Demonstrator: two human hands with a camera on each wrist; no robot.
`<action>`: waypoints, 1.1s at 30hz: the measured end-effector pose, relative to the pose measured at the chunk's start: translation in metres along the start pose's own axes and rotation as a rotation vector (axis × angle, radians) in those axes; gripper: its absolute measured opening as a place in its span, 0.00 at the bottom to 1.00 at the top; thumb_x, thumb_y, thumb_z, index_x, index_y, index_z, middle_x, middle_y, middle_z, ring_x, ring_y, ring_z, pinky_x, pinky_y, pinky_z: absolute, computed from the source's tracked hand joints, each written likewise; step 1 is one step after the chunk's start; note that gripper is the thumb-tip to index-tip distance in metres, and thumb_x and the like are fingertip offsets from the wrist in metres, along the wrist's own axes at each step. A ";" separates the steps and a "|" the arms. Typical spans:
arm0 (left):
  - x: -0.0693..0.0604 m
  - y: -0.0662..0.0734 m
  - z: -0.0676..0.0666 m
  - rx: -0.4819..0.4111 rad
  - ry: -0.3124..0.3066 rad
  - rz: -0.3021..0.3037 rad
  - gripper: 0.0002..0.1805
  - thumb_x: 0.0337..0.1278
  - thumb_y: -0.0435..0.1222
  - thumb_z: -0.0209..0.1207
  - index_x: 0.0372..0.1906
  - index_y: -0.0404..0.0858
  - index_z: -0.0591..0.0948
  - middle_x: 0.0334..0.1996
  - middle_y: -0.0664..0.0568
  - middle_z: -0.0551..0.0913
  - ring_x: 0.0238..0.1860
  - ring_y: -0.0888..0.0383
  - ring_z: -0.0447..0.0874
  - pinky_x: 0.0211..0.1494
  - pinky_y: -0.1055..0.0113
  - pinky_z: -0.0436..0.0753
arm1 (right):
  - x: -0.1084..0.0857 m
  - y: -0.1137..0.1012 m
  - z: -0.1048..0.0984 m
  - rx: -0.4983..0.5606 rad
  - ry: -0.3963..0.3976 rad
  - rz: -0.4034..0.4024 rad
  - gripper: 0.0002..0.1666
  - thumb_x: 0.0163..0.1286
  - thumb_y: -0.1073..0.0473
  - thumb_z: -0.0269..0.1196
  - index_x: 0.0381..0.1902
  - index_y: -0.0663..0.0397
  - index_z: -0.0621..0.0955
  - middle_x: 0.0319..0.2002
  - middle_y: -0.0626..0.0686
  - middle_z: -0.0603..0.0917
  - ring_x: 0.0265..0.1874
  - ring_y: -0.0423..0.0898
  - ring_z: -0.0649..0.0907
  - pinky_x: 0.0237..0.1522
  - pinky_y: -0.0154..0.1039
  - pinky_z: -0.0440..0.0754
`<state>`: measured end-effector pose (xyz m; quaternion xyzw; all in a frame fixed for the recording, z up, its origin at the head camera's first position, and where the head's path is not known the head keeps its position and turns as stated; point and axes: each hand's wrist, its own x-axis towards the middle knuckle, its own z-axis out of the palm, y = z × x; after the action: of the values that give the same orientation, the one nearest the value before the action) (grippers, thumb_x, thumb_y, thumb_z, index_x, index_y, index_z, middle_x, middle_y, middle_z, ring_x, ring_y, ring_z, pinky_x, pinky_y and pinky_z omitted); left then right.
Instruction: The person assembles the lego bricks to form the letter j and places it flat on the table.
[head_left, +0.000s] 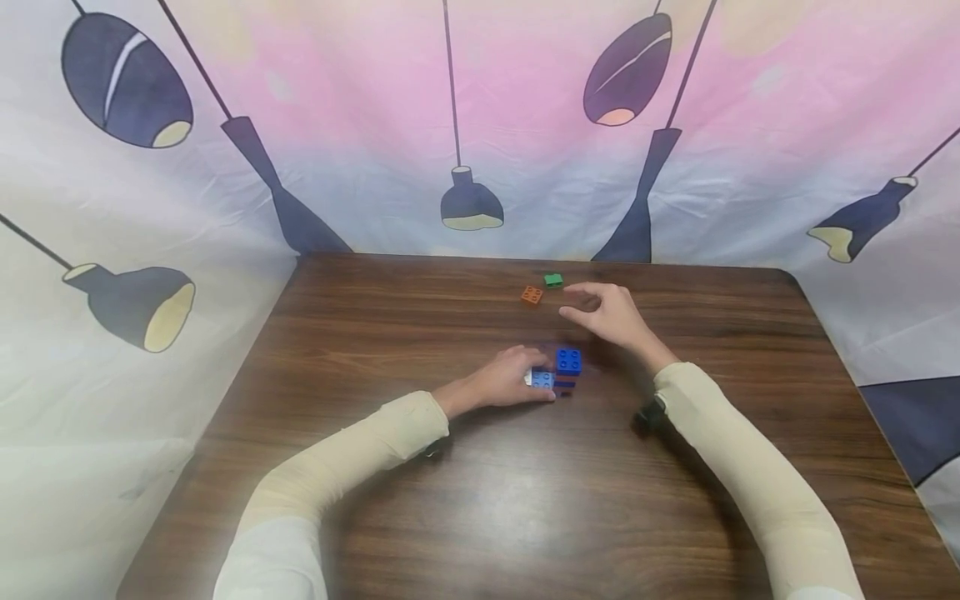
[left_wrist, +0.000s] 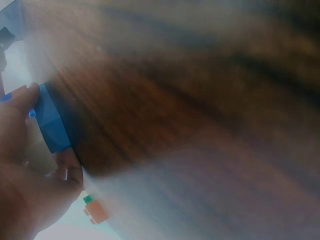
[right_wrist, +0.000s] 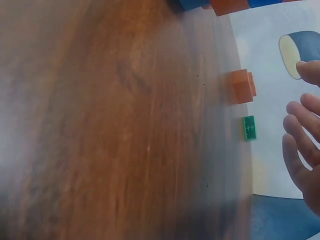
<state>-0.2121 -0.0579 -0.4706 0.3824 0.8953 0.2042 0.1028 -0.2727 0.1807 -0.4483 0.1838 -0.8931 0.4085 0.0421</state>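
Note:
My left hand (head_left: 510, 379) grips a group of joined bricks around its light blue brick (head_left: 543, 380), fingers on the far side and thumb on the near side. A dark blue brick (head_left: 568, 360) stands at the right end, over orange and blue layers. In the left wrist view the hand (left_wrist: 35, 165) holds a blue brick (left_wrist: 52, 120). My right hand (head_left: 611, 315) holds nothing, its fingers spread and bent, just right of a green brick (head_left: 553, 281) and an orange brick (head_left: 532, 294). Both loose bricks also show beside the right hand (right_wrist: 305, 130) in the right wrist view.
The brown wooden table (head_left: 487, 517) reaches back to a cloth backdrop (head_left: 390, 167) printed with hanging lamps. The green and orange bricks lie near the table's far edge. A dark band is at each wrist.

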 end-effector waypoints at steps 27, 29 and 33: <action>0.000 0.001 -0.001 -0.001 0.001 0.007 0.28 0.62 0.52 0.68 0.60 0.40 0.82 0.54 0.52 0.85 0.55 0.55 0.80 0.65 0.58 0.75 | 0.039 0.005 0.033 0.016 -0.042 0.061 0.32 0.65 0.47 0.73 0.63 0.55 0.82 0.59 0.58 0.85 0.48 0.54 0.87 0.49 0.52 0.86; -0.001 0.001 -0.001 -0.006 0.002 0.005 0.27 0.62 0.52 0.68 0.59 0.41 0.82 0.54 0.52 0.85 0.55 0.55 0.80 0.65 0.58 0.75 | 0.042 0.005 0.035 0.001 -0.041 0.059 0.32 0.65 0.47 0.73 0.62 0.54 0.83 0.59 0.57 0.85 0.47 0.54 0.87 0.49 0.52 0.85; -0.002 0.001 -0.001 -0.002 0.011 0.013 0.27 0.62 0.52 0.68 0.59 0.41 0.83 0.54 0.53 0.85 0.55 0.55 0.80 0.63 0.59 0.77 | 0.046 0.007 0.039 -0.013 -0.048 0.054 0.32 0.64 0.46 0.74 0.62 0.54 0.82 0.59 0.56 0.85 0.46 0.53 0.87 0.49 0.52 0.85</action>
<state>-0.2105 -0.0589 -0.4692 0.3871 0.8930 0.2080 0.0970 -0.3146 0.1424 -0.4689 0.1689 -0.9012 0.3991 0.0106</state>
